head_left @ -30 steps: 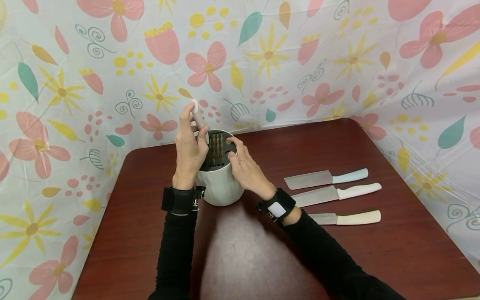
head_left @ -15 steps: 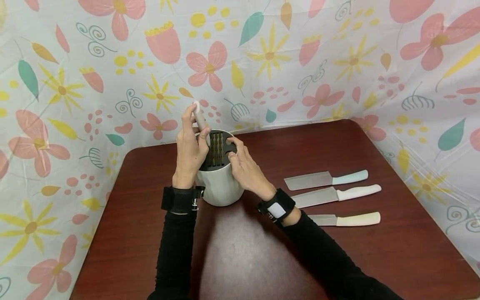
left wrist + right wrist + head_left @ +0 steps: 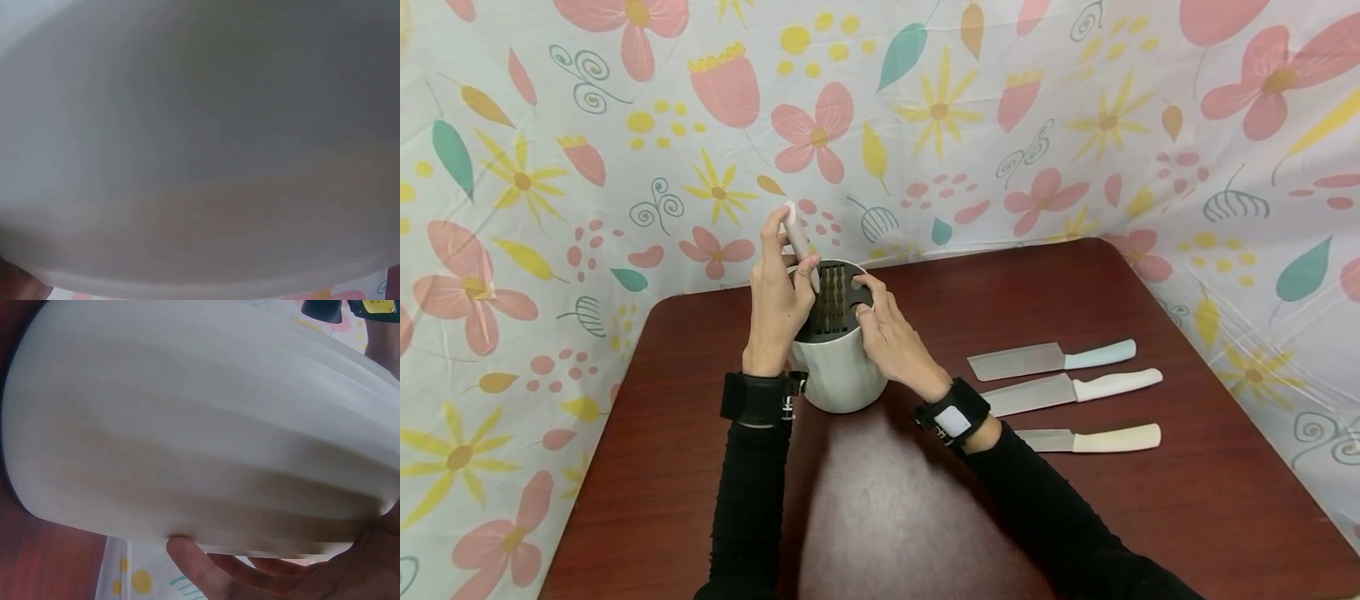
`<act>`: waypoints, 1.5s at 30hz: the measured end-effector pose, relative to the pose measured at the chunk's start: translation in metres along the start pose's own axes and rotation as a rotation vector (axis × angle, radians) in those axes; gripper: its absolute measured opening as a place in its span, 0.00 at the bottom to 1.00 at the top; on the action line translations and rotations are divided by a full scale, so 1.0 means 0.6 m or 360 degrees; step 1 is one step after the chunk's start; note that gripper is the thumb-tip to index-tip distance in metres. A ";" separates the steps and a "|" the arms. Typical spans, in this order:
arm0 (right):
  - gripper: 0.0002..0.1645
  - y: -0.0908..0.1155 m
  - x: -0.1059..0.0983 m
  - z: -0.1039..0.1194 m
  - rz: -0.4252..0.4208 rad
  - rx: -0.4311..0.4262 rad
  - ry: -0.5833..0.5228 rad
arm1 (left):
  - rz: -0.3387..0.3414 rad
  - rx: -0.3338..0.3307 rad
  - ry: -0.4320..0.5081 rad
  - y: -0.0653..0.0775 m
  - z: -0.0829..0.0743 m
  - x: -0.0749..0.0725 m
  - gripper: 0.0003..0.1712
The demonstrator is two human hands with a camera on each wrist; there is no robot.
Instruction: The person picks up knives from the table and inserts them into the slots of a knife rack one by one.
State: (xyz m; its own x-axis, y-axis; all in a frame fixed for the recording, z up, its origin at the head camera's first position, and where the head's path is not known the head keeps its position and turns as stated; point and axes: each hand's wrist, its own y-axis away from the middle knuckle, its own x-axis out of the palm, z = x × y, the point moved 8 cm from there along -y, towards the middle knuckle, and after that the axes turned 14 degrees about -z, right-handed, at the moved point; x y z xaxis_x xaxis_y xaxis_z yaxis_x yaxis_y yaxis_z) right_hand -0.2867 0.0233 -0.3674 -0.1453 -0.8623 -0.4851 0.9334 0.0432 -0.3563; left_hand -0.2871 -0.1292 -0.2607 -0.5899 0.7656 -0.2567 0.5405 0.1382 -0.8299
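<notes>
Writing: a white patch (image 3: pixel 954 419) sits on the right wrist strap (image 3: pixel 977 406); nothing on it can be read at this size. In the right wrist view, a small yellow label (image 3: pixel 379 305) shows on a dark device at the top edge; its marks are cut off and illegible.

Compared with 0.5 s earlier: very little change. Both hands keep the same hold, and the three knives lie in the same places. The left hand appears a trace further left, though the background shifts slightly too.

Hands: the left hand (image 3: pixel 778 300) pinches a white handle (image 3: pixel 800 237) between thumb and fingers. The handle leans, top to the left, its lower end at the left part of a dark slotted insert (image 3: pixel 831 300). The right hand (image 3: pixel 895 333) grips the pale holder (image 3: pixel 842 375) at its right rim, fingertips at the cutouts in the insert. The holder stands upright on the reddish-brown table (image 3: pixel 910 483).

To the right: a cleaver with a light blue handle (image 3: pixel 1017 361), a white-handled knife (image 3: pixel 1072 389) and a cream-handled knife (image 3: pixel 1093 439), blades leftward. The right arm partly hides the lower two blades. Floral cloth (image 3: pixel 865 125) behind.

Left wrist view: mostly a pale, blurred surface.
</notes>
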 end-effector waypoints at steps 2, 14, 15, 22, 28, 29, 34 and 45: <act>0.29 0.000 0.001 0.000 0.0000 0.0003 0.0002 | 0.0000 -0.0015 0.0004 -0.001 0.000 -0.001 0.37; 0.30 -0.002 0.001 0.004 -0.0005 -0.0012 0.0014 | -0.0008 -0.0061 0.0007 -0.004 0.011 0.001 0.37; 0.30 -0.002 0.001 0.004 -0.0005 -0.0012 0.0016 | -0.0004 -0.0061 0.0009 -0.004 0.012 0.001 0.37; 0.29 -0.002 0.001 0.006 -0.0008 -0.0019 0.0020 | 0.0027 -0.0064 0.0026 -0.006 0.013 0.003 0.37; 0.29 -0.003 0.000 0.008 -0.0021 -0.0026 0.0019 | 0.0065 -0.0070 0.0019 -0.013 0.016 0.006 0.37; 0.29 -0.003 0.000 0.008 -0.0019 -0.0027 0.0017 | 0.0067 -0.0073 0.0023 -0.014 0.017 0.006 0.38; 0.29 -0.001 -0.001 0.005 -0.0019 -0.0010 0.0020 | 0.0090 -0.0096 0.0065 -0.014 0.020 0.010 0.37; 0.30 0.000 0.000 0.000 -0.0015 0.0006 0.0008 | 0.0152 -0.0123 0.0050 -0.014 0.028 0.021 0.37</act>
State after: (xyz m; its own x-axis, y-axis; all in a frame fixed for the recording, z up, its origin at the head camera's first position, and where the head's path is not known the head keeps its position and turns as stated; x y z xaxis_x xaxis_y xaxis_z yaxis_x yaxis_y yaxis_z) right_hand -0.2865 0.0235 -0.3672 -0.1558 -0.8601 -0.4858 0.9332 0.0331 -0.3578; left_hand -0.3090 -0.1314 -0.2650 -0.5151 0.7967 -0.3160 0.6387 0.1109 -0.7614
